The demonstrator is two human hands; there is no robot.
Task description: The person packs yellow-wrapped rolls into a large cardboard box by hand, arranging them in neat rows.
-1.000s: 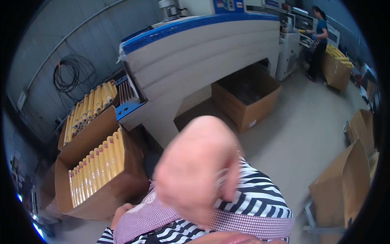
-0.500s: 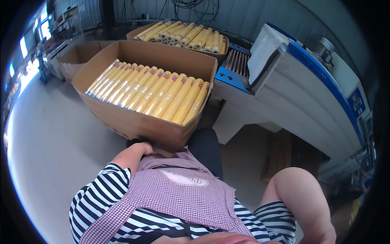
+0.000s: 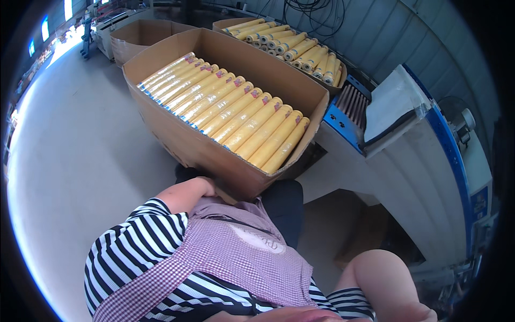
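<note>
**Operator:** What changed in the last second?

**Observer:** You turned your head. A second ago you looked at the blue and white machine (image 3: 418,177), and a blurred arm covered the middle of the view. Now you look down on the open cardboard box (image 3: 177,139), which fills the upper middle of the view and looks closer than half a second ago.

**Operator:** And my hands?

**Observer:** Your left hand (image 3: 206,185) is at the near bottom corner of the box and touches the cardboard there, the same place as half a second ago. The fingers go under or behind that corner, so I cannot tell if they are grasping it or only pressing. Your right arm (image 3: 383,282) is bent, well to the right of the box. The right hand is not in the picture.

**Operator:** What is inside the box?

**Observer:** One full layer of yellow rolls (image 3: 230,115), side by side and slanted like the box. I think the box is tilted toward you, with one hand in contact and nothing lifted out.

**Operator:** What is around the box?

**Observer:** Behind the box is a second box of rolls (image 3: 289,43). To the left behind it is an empty box (image 3: 145,35). Left of the box is the grey floor (image 3: 70,161), and the machine is on its right.
</note>
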